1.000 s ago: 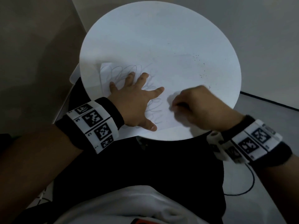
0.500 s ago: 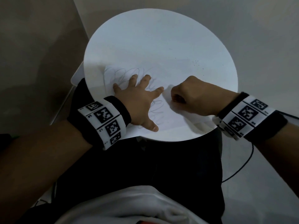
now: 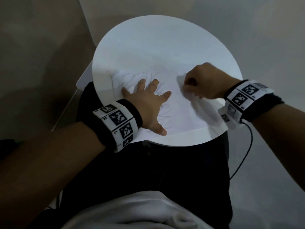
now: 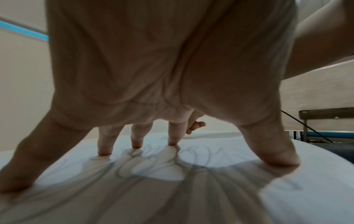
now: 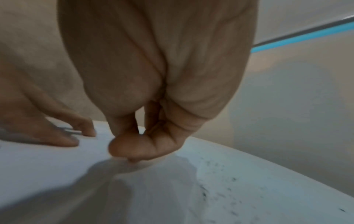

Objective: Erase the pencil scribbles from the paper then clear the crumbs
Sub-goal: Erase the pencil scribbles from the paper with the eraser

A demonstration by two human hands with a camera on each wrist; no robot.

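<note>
A white paper [image 3: 181, 113] lies on the near part of a round white table [image 3: 156, 43]. Grey pencil scribbles [image 3: 132, 78] loop across its left half and under my left hand [image 3: 148, 103]. That hand is spread, and its fingertips [image 4: 137, 144] press the sheet down among the scribbles [image 4: 134, 166]. My right hand [image 3: 203, 80] is curled over the paper's right part. Its thumb and fingers [image 5: 134, 148] pinch a small eraser that is almost wholly hidden; only a tip [image 5: 132, 161] shows, touching the sheet. Dark crumbs [image 5: 220, 189] speckle the surface right of that hand.
The table's near edge [image 3: 173, 145] lies over my lap in dark trousers. A black cable [image 3: 247, 146] hangs from my right wristband to the grey floor. A pale wall stands behind the table, and a second white edge [image 3: 83, 80] pokes out at its left.
My right hand has slid away from me and slightly right across the paper, still curled. The left hand stays spread in the same spot on the sheet.
</note>
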